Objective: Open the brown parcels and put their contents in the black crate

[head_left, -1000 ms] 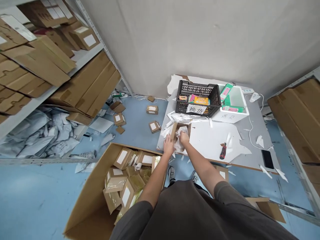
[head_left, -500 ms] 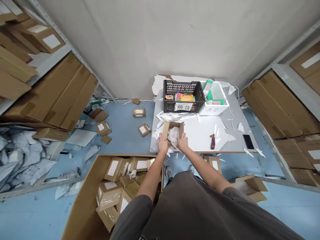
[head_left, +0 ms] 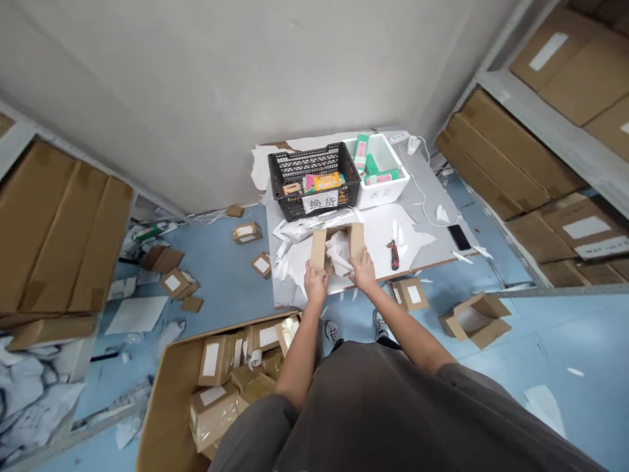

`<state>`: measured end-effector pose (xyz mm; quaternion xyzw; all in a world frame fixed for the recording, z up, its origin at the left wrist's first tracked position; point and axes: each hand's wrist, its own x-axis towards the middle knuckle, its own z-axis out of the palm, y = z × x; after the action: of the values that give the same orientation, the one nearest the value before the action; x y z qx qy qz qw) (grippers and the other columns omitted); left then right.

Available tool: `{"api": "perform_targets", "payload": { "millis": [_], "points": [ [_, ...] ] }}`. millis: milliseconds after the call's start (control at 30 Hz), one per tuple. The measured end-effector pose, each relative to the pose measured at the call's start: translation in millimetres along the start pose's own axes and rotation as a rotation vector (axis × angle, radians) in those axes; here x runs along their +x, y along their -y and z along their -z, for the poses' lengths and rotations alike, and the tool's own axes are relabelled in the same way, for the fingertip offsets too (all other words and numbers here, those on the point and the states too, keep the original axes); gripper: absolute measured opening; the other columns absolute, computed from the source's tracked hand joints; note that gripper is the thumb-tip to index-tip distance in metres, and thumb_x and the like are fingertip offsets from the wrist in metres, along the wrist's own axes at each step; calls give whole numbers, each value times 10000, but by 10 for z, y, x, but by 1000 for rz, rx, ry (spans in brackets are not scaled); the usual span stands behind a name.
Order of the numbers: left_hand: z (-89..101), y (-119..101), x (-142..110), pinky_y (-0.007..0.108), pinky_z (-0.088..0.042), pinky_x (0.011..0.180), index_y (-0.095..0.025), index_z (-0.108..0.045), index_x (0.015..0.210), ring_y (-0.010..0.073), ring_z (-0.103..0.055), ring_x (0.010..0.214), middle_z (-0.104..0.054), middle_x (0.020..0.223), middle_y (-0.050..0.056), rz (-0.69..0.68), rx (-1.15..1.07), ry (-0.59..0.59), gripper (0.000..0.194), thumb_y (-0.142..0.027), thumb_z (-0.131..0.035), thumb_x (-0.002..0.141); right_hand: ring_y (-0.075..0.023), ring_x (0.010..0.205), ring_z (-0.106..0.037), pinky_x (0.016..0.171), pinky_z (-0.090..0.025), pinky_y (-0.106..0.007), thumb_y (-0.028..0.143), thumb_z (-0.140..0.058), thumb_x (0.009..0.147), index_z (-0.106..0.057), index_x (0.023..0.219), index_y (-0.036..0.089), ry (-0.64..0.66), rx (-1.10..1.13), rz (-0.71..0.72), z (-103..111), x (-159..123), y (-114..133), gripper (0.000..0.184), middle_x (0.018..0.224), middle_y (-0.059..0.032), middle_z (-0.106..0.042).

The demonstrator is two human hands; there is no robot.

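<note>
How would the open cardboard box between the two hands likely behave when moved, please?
The cardboard box would probably feel light, being small, with only crumpled white paper visible inside. Its upright walls look fairly stiff, but the open flaps near the left hand and right hand may bend.

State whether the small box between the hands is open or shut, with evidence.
Open: the small box has its flaps spread, and crumpled white paper shows inside.

Left arm [head_left: 301, 347], right arm [head_left: 400, 322] stretched forward; left fingers [head_left: 309, 269], right fingers [head_left: 364, 254] bent, apart.
</note>
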<state>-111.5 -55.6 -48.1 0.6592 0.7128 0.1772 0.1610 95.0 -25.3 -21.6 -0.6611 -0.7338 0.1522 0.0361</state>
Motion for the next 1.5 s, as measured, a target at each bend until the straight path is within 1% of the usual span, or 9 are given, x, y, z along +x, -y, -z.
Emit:
{"api": "perform_targets", "payload": {
  "millis": [133, 233, 367, 533, 700, 900, 1100, 1300, 1500],
  "points": [
    [-93, -822, 208, 510, -458, 1201, -202, -749, 858, 367, -324, 1614, -320, 1752, 143, -181, -10, -12, 64, -219, -743, 919, -452, 1582, -245, 1194, -323, -549, 285, -882, 804, -636, 1453, 242, -104, 61, -122, 502, -150, -678, 696, 1798, -190, -81],
    [-351, -1694, 329, 521, -462, 1189, -215, -737, 866, 364, -329, 1612, -309, 1759, 126, -323, -31, -2, 65, -235, -742, 927, -459, 1579, -255, 1186, -338, -554, 261, -873, 807, -625, 1470, 252, -195, 88, -243, 876, -411, -1443, 708, 1801, -181, -60],
    [-985, -3156, 259, 549, -452, 1193, -226, -735, 875, 362, -328, 1612, -329, 1752, 109, -546, -88, 85, 51, -225, -739, 926, -486, 1567, -268, 1167, -361, -580, 246, -850, 813, -624, 1476, 252, -299, 84, -471, 1327, -1043, -2767, 700, 1804, -172, -48],
    [-1901, -4894, -233, 569, -439, 1212, -231, -753, 912, 369, -341, 1604, -289, 1768, 99, -802, -169, 266, 32, -206, -737, 925, -495, 1566, -267, 1146, -395, -595, 248, -833, 810, -632, 1467, 249, -366, 42, -756, 1642, -2110, -4361, 687, 1808, -155, -42],
    [-2557, -5885, -625, 620, -402, 1230, -227, -786, 950, 414, -239, 1635, -257, 1781, 75, -915, -146, 384, 51, -215, -745, 923, -459, 1590, -245, 1191, -372, -585, 259, -814, 827, -587, 1528, 226, -349, 77, -899, 1555, -2713, -5408, 737, 1797, -177, -100],
    [-2836, -6144, -622, 689, -287, 1280, -267, -822, 1101, 451, -115, 1655, -295, 1768, 46, -947, -28, 436, 229, -283, -818, 873, -453, 1605, -248, 1206, -361, -559, 292, -865, 799, -508, 1607, 228, -122, 231, -882, 1327, -2832, -6127, 887, 1782, -217, -139],
    [-2739, -5954, -467, 611, -429, 1212, -275, -790, 1234, 429, -183, 1647, -340, 1749, 75, -842, -21, 386, 326, -309, -764, 911, -446, 1596, -264, 1184, -391, -567, 324, -784, 888, -469, 1626, 225, -215, 150, -823, 1482, -2732, -6360, 808, 1753, -229, -232],
    [-2305, -5713, -283, 601, -390, 1234, -241, -662, 1447, 417, -198, 1645, -347, 1742, 134, -710, 33, 265, 531, -307, -733, 926, -457, 1610, -214, 1190, -383, -621, 361, -713, 939, -452, 1632, 252, -308, 67, -541, 1890, -2142, -6052, 748, 1772, -179, -218],
    [-1465, -5026, -33, 540, -395, 1229, -223, -579, 1527, 363, -352, 1578, -477, 1661, 142, -443, 120, 39, 575, -351, -662, 973, -458, 1593, -249, 1171, -410, -643, 339, -669, 945, -465, 1620, 206, -364, 67, -207, 2103, -1310, -5372, 717, 1738, -208, -277]
  ]
}}
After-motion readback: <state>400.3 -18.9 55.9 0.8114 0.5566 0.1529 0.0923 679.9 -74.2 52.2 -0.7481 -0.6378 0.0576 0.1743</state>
